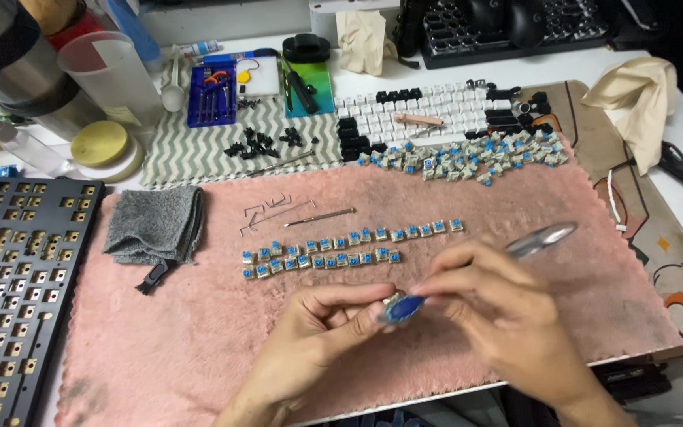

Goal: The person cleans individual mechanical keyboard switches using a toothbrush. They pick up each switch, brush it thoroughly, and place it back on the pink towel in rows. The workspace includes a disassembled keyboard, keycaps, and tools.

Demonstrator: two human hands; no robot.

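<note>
Both hands sat closest to the lens, low over the pink towel mat (199,348). From my remote position I noted that the left hand (310,328) was curled nearly closed, thumb and forefinger pinching a blue keyboard switch (401,307) at its tips. The right hand (492,308) met it from the other side, fingers bent inward and wrapped around metal tweezers (543,237), whose shiny rear end projected up and away past the knuckles. The tweezer tip was blurred, so I could not tell whether it touched the switch.

Just beyond the fingertips, two rows of blue-stemmed switches (341,249) lay in line on the mat. Farther out from the rows rested bent wire stabilizer bars (266,209) and a thin metal probe (319,217). Well beyond the right hand, a loose pile of switches (468,158) lay heaped against trays of white and black keycaps (413,115). Out past the left hand lay a folded grey cloth (156,225), and farther left a bare black switch plate (17,300).
</note>
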